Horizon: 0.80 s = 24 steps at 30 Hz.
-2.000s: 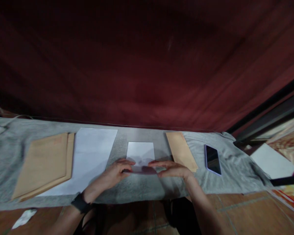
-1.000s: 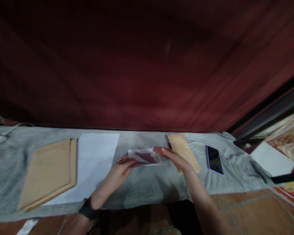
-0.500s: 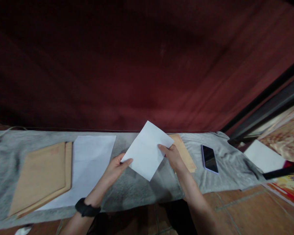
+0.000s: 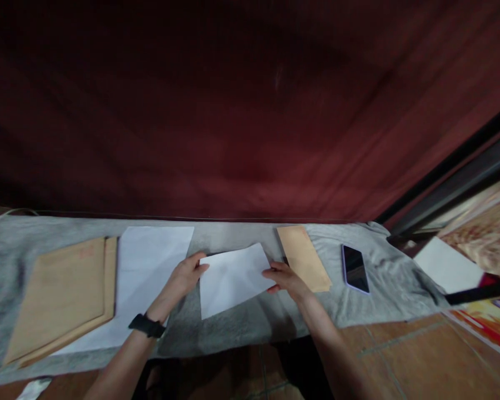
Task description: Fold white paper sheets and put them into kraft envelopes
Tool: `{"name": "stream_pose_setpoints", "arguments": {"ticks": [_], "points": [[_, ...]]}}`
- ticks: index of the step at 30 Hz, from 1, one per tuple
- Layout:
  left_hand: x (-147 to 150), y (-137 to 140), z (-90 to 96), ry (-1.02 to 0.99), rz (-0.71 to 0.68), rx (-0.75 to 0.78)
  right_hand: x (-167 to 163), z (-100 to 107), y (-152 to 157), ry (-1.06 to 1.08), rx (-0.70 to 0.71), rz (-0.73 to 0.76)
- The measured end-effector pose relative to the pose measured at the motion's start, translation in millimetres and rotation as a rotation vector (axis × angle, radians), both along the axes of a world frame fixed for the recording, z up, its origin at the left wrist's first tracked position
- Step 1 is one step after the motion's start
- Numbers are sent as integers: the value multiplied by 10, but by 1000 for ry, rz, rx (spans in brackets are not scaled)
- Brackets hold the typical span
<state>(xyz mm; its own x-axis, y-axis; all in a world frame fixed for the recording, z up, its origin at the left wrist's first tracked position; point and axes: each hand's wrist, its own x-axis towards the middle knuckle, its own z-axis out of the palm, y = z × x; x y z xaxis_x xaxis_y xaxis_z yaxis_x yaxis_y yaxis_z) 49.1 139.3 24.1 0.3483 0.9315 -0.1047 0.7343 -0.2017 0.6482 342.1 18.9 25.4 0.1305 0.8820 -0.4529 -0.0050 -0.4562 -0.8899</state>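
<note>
Left hand: my bare left hand (image 4: 187,273) is clamped on the far left corner of the small sheet, thumb on the upper face.
Right hand: my bare right hand (image 4: 286,278) is pinched on the right edge of the same sheet, thumb above, other fingers partly hidden beneath.
Small sheet: a white rectangular sheet of paper (image 4: 233,280), between my two hands, slanted, its right end farther away; whether it touches the cloth I cannot tell.
Wristband: a black band (image 4: 147,325) around my left wrist.
Large sheet: a large white paper sheet (image 4: 150,266), left of the small one, partly beneath my left forearm.
Brown envelopes: large, flat, brown paper envelopes (image 4: 66,294), stacked at left, overlapping the large sheet.
Narrow envelope: a tan, narrow paper envelope (image 4: 304,258), just right of my right hand.
Phone: a black-screened phone with a lilac edge (image 4: 355,269), farther right.
Support: grey, wrinkled cloth (image 4: 394,283) beneath all these papers and the phone.
</note>
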Motion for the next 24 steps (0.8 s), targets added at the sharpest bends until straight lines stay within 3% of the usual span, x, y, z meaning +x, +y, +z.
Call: {"name": "stream_pose_setpoints", "arguments": {"ticks": [2, 5, 8, 12, 14, 19, 24], "points": [[24, 11, -13, 66, 19, 76, -28, 22, 3, -117, -28, 78], [166, -85, -79, 123, 99, 386, -85, 29, 8, -200, -64, 100], [449, -363, -240, 118, -17, 609, -131, 18, 4, -215, -87, 110], [800, -789, -471, 191, -238, 602, -158, 11, -11, -224, -103, 124], [857, -886, -522, 243, -247, 593, -156, 18, -19, -222, -101, 132], [679, -783, -559, 326, -96, 562, -144, 6, -47, -204, -84, 144], [348, -605, -663, 283, 67, 545, -106, 5, -8, -187, 0, 118]]}}
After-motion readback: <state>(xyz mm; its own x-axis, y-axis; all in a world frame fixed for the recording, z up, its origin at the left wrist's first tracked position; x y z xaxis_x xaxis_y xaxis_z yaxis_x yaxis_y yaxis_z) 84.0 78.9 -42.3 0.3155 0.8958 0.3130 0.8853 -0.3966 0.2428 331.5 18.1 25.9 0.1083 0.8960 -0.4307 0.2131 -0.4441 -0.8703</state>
